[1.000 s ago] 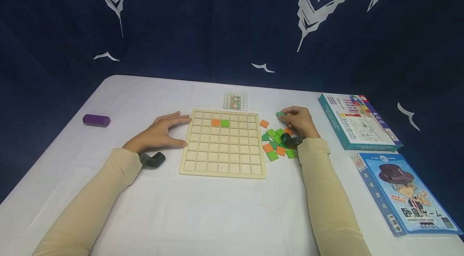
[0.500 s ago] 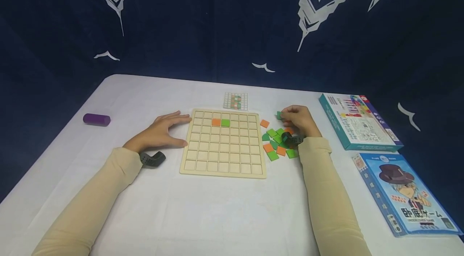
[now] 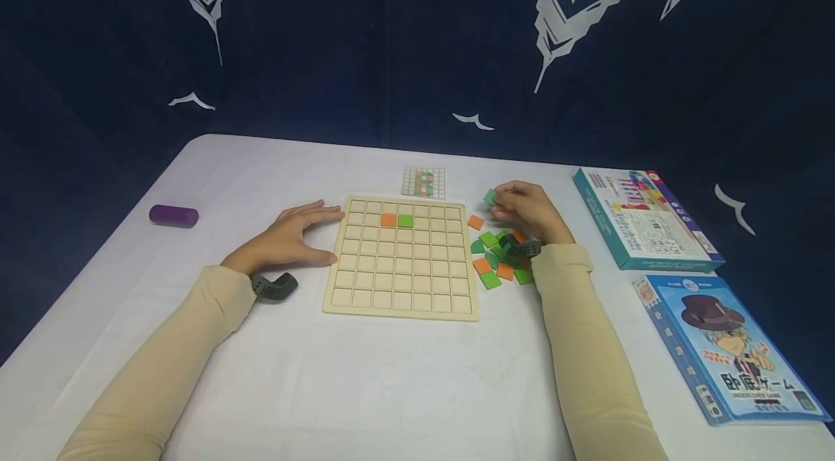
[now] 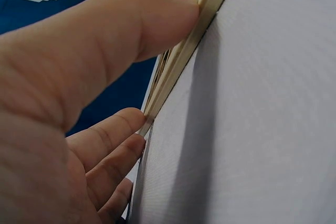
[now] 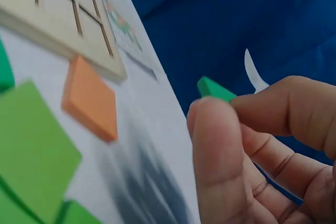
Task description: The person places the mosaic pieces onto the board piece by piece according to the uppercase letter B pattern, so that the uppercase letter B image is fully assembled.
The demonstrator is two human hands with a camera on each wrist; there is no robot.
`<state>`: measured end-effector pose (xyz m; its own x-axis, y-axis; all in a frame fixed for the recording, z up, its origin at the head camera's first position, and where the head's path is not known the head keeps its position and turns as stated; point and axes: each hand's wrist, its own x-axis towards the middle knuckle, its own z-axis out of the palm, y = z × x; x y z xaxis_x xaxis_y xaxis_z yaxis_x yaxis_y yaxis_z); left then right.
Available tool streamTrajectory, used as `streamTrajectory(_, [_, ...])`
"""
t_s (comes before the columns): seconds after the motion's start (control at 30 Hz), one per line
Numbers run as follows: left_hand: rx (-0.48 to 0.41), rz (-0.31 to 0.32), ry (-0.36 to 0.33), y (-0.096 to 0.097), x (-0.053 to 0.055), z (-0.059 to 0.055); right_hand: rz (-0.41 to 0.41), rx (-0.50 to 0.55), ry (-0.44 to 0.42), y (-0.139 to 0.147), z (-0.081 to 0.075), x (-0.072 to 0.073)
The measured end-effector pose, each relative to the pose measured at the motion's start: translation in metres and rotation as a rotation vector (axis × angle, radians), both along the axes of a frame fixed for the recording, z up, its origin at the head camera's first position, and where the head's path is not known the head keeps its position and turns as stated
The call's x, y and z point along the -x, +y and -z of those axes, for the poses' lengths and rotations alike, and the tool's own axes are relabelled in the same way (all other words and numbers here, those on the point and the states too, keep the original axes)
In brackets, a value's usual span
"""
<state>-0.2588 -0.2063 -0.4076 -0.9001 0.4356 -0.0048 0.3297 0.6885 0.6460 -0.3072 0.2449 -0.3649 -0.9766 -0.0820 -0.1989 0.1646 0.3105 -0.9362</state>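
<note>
A square wooden grid board (image 3: 401, 305) lies mid-table, with an orange tile (image 3: 388, 220) and a light green tile (image 3: 405, 221) side by side in an upper row. My left hand (image 3: 287, 236) touches the board's left edge with thumb and fingertips, fingers extended. Between thumb and index finger my right hand (image 3: 530, 211) pinches a dark green tile (image 5: 215, 88), raised above the table to the right of the board. Part of that tile is hidden by the thumb. Under the right wrist lies a loose pile of green and orange tiles (image 3: 491, 280).
Behind the board lies a small printed pattern card (image 3: 424, 183). A purple cylinder (image 3: 173, 216) rests at the far left. Two boxes, one teal-edged (image 3: 649, 222) and one blue (image 3: 730, 345), lie at the right. A single orange tile (image 5: 90, 100) sits by the board's corner.
My right hand has lifted and shifted slightly left and away from me, carrying the dark green tile. My left hand and the board have stayed in place.
</note>
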Motion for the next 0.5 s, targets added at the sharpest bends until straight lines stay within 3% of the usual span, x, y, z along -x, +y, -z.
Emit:
streamTrajectory(0.17, [-0.006,0.003,0.003,-0.001,0.000,0.000,-0.028,0.066,-0.015,-0.009,-0.002,0.000])
streamTrajectory(0.5, [0.000,0.005,0.008,-0.001,0.000,0.001,-0.105,0.097,-0.005,-0.031,0.000,0.000])
